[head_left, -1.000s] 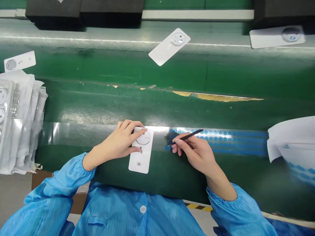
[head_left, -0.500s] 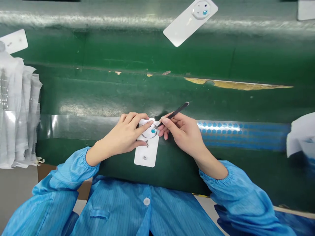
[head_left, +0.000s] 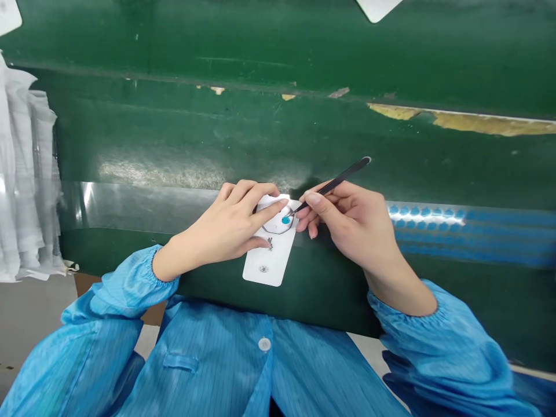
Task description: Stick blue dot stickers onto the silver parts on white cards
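Note:
A white phone back cover lies on the green work surface, with an octagonal camera area near its far end. A round blue sticker sits on that camera area. My left hand holds the cover from the left, with its index finger across the camera area and its thumb on the cover's face. Between thumb and fingers, my right hand grips black tweezers. Their tips are at the blue sticker; whether they touch it I cannot tell.
To the right, a clear strip bears rows of blue round stickers. White sleeves are stacked at the left. Part of another white cover shows at the top edge. A chipped edge runs across the green bench.
My view has shifted, so the far covers have moved up and mostly out of frame. The tweezers' tips stay near the blue sticker, and both hands keep their holds.

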Tool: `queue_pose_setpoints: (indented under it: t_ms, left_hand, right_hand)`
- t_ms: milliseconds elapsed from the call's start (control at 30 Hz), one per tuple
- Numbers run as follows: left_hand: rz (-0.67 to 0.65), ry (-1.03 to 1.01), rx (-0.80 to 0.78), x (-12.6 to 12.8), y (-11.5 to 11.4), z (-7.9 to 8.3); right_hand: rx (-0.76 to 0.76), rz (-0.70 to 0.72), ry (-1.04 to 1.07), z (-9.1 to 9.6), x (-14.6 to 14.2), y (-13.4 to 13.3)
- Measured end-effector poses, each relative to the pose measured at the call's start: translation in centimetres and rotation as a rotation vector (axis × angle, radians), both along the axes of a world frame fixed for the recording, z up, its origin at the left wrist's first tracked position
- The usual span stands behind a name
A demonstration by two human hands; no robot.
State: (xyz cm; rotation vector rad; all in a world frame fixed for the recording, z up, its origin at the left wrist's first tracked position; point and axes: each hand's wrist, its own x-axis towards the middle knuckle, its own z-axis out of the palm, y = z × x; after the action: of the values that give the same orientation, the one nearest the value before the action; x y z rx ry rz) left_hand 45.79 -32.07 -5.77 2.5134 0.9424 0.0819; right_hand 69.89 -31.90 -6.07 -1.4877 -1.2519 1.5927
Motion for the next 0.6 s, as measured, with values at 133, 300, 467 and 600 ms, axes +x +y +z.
queue_pose_setpoints:
  t_ms: [133,300,467,600]
  left_hand:
    - [0.004,-0.017,-0.010,-0.03,-0.01,-0.12]
    - [0.002,-0.016,-0.008,-0.06,-0.05,-0.26]
    - [-0.001,-0.015,0.023,-0.07,-0.11,-0.32]
    - [0.005,-0.036,0.027,-0.08,-0.15,-0.11]
  right_hand:
    - [0.001,0.004,0.001,-0.10,0.13,-0.02]
    - [0.032,0.007,-0.019,-0.22,0.19,-0.08]
    - [0.047,0.009,-0.025,-0.35,0.15,-0.13]
    - [0.056,0.006,-0.017,-0.29,-0.02,-0.19]
